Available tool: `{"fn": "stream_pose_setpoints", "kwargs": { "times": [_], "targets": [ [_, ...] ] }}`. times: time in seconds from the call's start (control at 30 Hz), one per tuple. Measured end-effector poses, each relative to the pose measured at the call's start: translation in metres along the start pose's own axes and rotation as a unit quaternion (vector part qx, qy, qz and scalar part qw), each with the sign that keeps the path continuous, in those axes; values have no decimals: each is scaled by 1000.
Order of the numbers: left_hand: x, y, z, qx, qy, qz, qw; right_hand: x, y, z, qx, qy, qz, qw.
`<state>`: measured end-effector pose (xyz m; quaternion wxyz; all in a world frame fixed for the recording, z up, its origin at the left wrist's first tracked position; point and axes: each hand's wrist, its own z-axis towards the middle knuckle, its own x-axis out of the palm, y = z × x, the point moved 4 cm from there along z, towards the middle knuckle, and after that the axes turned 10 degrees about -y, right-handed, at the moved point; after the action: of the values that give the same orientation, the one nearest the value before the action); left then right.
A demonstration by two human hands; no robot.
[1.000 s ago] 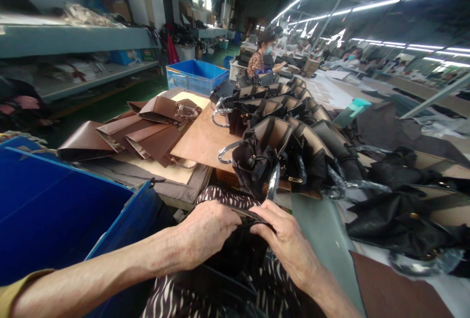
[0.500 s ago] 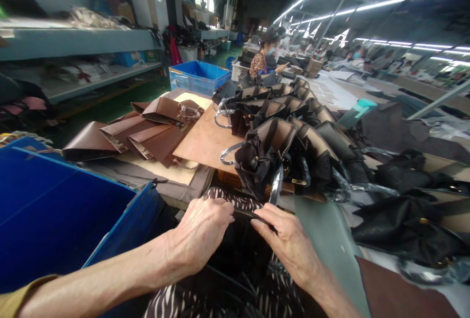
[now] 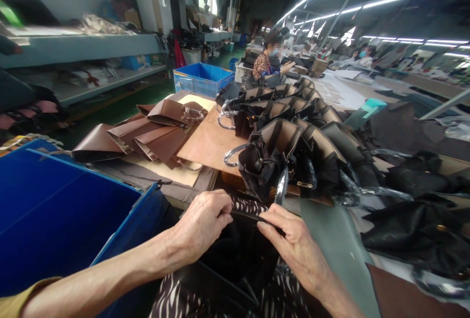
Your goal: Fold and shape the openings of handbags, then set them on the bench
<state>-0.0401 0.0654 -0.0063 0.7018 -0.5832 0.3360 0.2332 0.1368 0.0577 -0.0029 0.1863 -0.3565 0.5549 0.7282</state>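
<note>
A black bag rests on my lap over dark patterned clothing, its mouth towards me. My left hand is closed on the far rim of the bag, fingers curled. Opposite it, my right hand pinches the same rim between thumb and fingers. The edge stretches between both hands. Much of the bag's inside is dark, and its lower part is hard to make out. Just beyond, several black handbags with wrapped handles stand crowded on the table.
Brown bag pieces lie on the table ahead to the left, beside a tan board. A large blue bin stands close on my left. Farther off are a smaller blue crate and a seated co-worker.
The view has shifted slightly left, so the surroundings sit a little farther right. Both hands keep their hold on the bag's rim, with the left fingers slightly rearranged.
</note>
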Motion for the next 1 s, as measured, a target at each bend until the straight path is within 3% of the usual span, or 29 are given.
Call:
{"fn": "stream_pose_setpoints", "kwargs": {
  "times": [0.43, 0.67, 0.83, 1.0],
  "targets": [
    [3, 4, 6, -60, -1, -17, 998, -1, 1, 0, -6, -2, 9, 1000],
    [5, 4, 6, -51, -19, 4, 999, 1, 3, -1, -1, -5, -24, 1000],
    [9, 7, 5, -41, -33, 8, 999, -2, 8, 3, -34, -34, -85, 995],
    [10, 6, 5, -44, -23, 2, 999, -1, 4, 8, -1, -6, -68, 998]
  ]
}}
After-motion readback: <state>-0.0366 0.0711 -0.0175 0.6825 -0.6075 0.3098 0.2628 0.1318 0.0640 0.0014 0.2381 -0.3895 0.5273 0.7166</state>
